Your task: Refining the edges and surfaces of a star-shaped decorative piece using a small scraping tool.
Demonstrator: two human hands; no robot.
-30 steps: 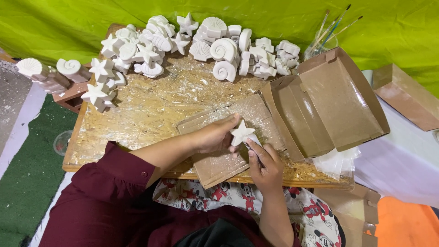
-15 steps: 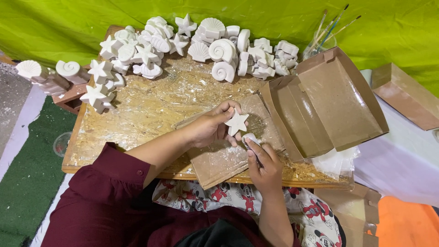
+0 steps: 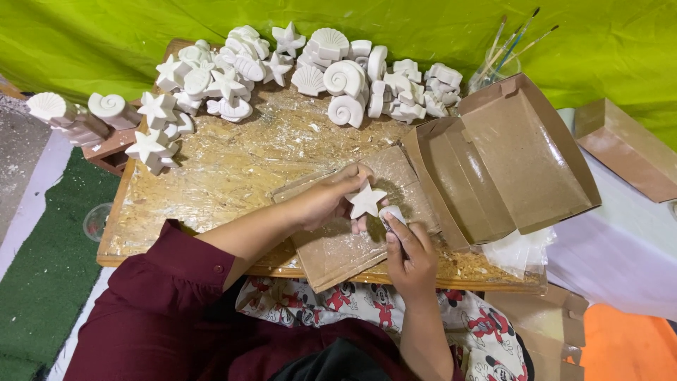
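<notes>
The left hand (image 3: 328, 201) pinches a white plaster star (image 3: 367, 201) over the cardboard sheet (image 3: 338, 247), while the right hand (image 3: 409, 250), just nearer, grips a small tool (image 3: 391, 214) beside it.

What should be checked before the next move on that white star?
1. Star gripped by left hand: ok.
2. Right hand holds a small tool at the star's edge: ok; what kind of tool, cannot tell.
3. Cardboard sheet lies under the work: ok.
4. Open box stands free beside the hands: ok.
5. Finished pieces sit away from the hands: ok.
6. Star free of cracks: cannot tell.
</notes>
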